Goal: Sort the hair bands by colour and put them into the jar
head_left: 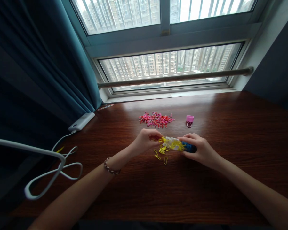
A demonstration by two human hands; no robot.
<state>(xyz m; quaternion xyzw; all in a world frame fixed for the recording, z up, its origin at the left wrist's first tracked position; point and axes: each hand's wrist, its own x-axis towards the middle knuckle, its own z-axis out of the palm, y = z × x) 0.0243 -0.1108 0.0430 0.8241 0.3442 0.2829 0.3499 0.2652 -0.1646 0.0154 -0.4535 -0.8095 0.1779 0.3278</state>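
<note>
My right hand (201,150) grips a small clear tube (176,144) with a dark blue end, lying sideways just above the table and stuffed with yellow rubber bands. At the tube's open mouth, my left hand (146,140) is closed in a pinch on yellow bands. A few loose yellow bands (160,154) lie on the wooden table (230,134) right under my hands. A braided bracelet sits on my left wrist.
A pile of pink and red rubber bands (156,119) lies farther back, a pink cap (189,119) with a small ring to its right. A white power bank (81,121) with a looping white cable (62,166) lies at the left by the teal curtain. The window sill runs behind.
</note>
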